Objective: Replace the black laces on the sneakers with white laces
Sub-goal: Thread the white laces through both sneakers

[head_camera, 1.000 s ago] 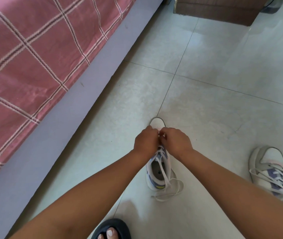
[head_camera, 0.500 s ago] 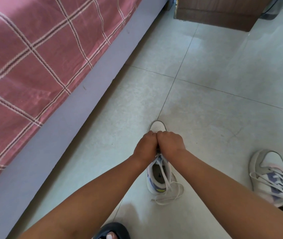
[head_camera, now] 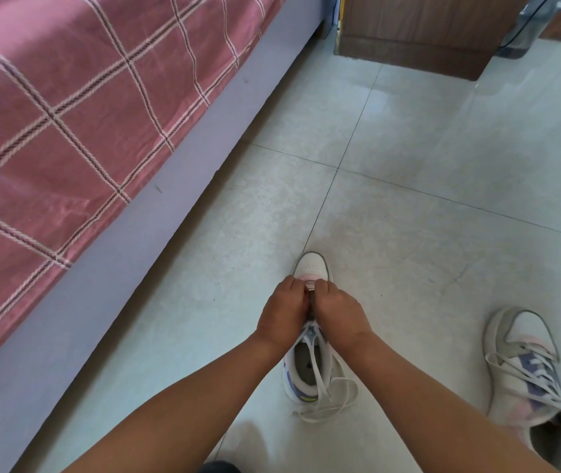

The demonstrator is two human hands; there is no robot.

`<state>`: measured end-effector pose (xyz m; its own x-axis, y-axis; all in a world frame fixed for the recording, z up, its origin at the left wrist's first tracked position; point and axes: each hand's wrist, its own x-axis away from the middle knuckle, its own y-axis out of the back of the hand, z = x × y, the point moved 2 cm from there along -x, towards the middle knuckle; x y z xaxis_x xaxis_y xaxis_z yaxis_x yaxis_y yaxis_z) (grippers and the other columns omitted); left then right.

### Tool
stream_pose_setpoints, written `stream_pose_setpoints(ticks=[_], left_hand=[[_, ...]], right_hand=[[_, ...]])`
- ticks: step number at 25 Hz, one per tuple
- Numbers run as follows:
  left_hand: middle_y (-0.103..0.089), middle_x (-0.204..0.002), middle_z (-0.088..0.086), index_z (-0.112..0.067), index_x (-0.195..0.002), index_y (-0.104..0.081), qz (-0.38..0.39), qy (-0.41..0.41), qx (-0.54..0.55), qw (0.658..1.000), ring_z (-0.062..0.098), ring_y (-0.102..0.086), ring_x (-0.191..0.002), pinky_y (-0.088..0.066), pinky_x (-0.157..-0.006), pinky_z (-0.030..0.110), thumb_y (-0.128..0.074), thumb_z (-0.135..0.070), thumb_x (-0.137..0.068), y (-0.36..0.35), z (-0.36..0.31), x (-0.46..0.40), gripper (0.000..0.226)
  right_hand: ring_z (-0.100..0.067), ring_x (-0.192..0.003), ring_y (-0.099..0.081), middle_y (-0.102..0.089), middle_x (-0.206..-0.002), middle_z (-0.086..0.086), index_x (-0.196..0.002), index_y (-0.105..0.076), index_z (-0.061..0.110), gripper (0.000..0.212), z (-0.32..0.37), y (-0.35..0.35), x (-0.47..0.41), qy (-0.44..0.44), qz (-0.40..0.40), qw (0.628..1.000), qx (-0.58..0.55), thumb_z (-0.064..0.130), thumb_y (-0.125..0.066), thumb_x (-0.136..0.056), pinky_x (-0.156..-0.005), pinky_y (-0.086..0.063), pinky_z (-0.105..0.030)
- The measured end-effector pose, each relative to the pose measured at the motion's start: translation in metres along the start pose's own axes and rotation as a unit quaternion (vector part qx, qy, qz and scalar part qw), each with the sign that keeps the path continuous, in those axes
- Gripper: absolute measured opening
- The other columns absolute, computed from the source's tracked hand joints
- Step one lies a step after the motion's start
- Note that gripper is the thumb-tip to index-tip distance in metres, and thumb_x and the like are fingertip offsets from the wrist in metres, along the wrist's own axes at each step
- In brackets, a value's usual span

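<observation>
Loose white lace [head_camera: 327, 401] ends trail by the heel of the sneaker [head_camera: 310, 367] at lower centre; above it, left hand [head_camera: 282, 315] and right hand [head_camera: 339, 314] sit knuckle to knuckle, fingers curled onto its lacing near the toe; second sneaker [head_camera: 525, 367] lies at lower right; checked bedspread [head_camera: 67, 114] fills upper left.

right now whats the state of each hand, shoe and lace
left hand: fingers curled at the near sneaker's lower eyelets
right hand: same, pressed against the left
near sneaker: upright, toe away
white lace: threaded, loose ends trailing on the floor, untied
far sneaker: lying beside, white lace threaded, untouched
</observation>
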<state>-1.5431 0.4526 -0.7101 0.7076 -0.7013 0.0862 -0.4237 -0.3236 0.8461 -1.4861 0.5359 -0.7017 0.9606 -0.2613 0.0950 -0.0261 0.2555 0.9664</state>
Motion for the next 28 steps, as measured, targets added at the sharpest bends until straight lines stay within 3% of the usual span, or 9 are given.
stream_pose_setpoints(ticks=[2, 5, 8, 11, 14, 17, 22, 25, 28], left_hand=[[-0.056, -0.099, 0.017, 0.004, -0.098, -0.059, -0.01, 0.038, 0.045, 0.998, 0.027, -0.055, -0.088, -0.036, -0.072, 0.021, -0.046, -0.008, -0.096, -0.005, -0.003, 0.003, 0.018], [-0.056, -0.097, 0.013, -0.001, -0.093, -0.058, -0.012, 0.084, 0.063, 0.994, 0.019, -0.052, -0.082, -0.035, -0.068, 0.019, -0.043, -0.012, -0.097, -0.009, -0.003, 0.001, 0.019], [-0.058, -0.103, 0.011, -0.004, -0.102, -0.06, 0.006, 0.07, 0.022, 0.997, 0.019, -0.056, -0.089, -0.044, -0.076, 0.023, -0.044, -0.015, -0.097, -0.009, -0.003, -0.002, 0.019], [-0.058, -0.108, 0.011, -0.005, -0.108, -0.059, 0.025, 0.039, -0.029, 0.999, 0.022, -0.058, -0.095, -0.041, -0.077, 0.022, -0.045, -0.015, -0.097, -0.008, -0.004, -0.004, 0.021], [-0.059, -0.104, 0.013, -0.002, -0.104, -0.06, 0.015, 0.034, 0.003, 0.999, 0.024, -0.058, -0.092, -0.033, -0.071, 0.018, -0.045, -0.015, -0.097, -0.006, 0.0, -0.004, 0.021], [-0.059, -0.098, 0.01, -0.003, -0.1, -0.061, 0.026, 0.03, 0.057, 0.998, 0.021, -0.057, -0.088, -0.037, -0.072, 0.017, -0.046, -0.017, -0.097, -0.006, 0.007, 0.007, 0.021], [-0.059, -0.094, 0.006, -0.006, -0.096, -0.065, -0.002, 0.048, 0.139, 0.989, 0.015, -0.058, -0.085, -0.047, -0.075, 0.018, -0.059, -0.016, -0.091, 0.001, 0.014, 0.016, 0.013], [-0.055, -0.099, 0.005, -0.011, -0.099, -0.064, 0.048, 0.059, 0.092, 0.993, 0.016, -0.056, -0.089, -0.049, -0.079, 0.027, -0.063, -0.024, -0.088, 0.002, 0.008, 0.017, 0.017], [-0.055, -0.103, 0.009, -0.008, -0.097, -0.064, 0.074, 0.106, 0.042, 0.991, 0.022, -0.057, -0.091, -0.047, -0.076, 0.03, -0.061, -0.023, -0.087, 0.003, -0.001, 0.006, 0.019]], right_hand=[[-0.024, -0.042, -0.058, -0.061, -0.06, -0.012, -0.072, -0.062, -0.001, 0.031, -0.005, -0.005, 0.009, -0.014, -0.015, 0.999, -0.032, -0.007, -0.084, -0.051, -0.037, -0.042, -0.024], [-0.029, -0.075, -0.063, -0.061, -0.09, -0.014, -0.1, -0.056, -0.002, 0.015, -0.011, -0.012, 0.006, -0.081, 0.029, 0.993, -0.086, 0.001, -0.059, -0.086, -0.056, -0.04, -0.03], [-0.029, -0.088, -0.06, -0.059, -0.104, -0.013, -0.112, -0.048, 0.004, 0.019, -0.017, -0.015, 0.001, -0.131, 0.047, 0.984, -0.112, 0.011, -0.043, -0.096, -0.063, -0.035, -0.028], [-0.028, -0.093, -0.06, -0.058, -0.111, -0.013, -0.115, -0.046, 0.005, 0.024, -0.014, -0.014, 0.001, -0.085, 0.062, 0.993, -0.05, 0.003, -0.045, -0.091, -0.066, -0.037, -0.028], [-0.026, -0.097, -0.058, -0.054, -0.115, -0.013, -0.117, -0.043, 0.006, 0.025, -0.019, -0.014, 0.003, -0.046, 0.082, 0.995, -0.04, 0.003, -0.045, -0.092, -0.071, -0.04, -0.028], [-0.024, -0.097, -0.056, -0.054, -0.116, -0.011, -0.114, -0.043, 0.006, 0.018, -0.025, -0.017, 0.011, -0.01, 0.094, 0.994, -0.048, 0.011, -0.04, -0.096, -0.073, -0.041, -0.027], [-0.022, -0.077, -0.055, -0.058, -0.091, -0.004, -0.101, -0.05, 0.009, 0.016, -0.023, -0.006, 0.017, -0.093, 0.047, 0.976, -0.192, 0.023, -0.043, -0.098, -0.065, -0.04, -0.03], [-0.021, -0.086, -0.057, -0.06, -0.096, -0.006, -0.098, -0.057, 0.01, 0.012, -0.017, -0.005, 0.024, -0.128, 0.063, 0.956, -0.256, 0.02, -0.051, -0.095, -0.075, -0.046, -0.032], [-0.02, -0.086, -0.057, -0.064, -0.099, -0.009, -0.097, -0.061, 0.009, 0.011, -0.015, -0.004, 0.019, -0.205, 0.064, 0.93, -0.299, 0.015, -0.053, -0.092, -0.074, -0.043, -0.027]])
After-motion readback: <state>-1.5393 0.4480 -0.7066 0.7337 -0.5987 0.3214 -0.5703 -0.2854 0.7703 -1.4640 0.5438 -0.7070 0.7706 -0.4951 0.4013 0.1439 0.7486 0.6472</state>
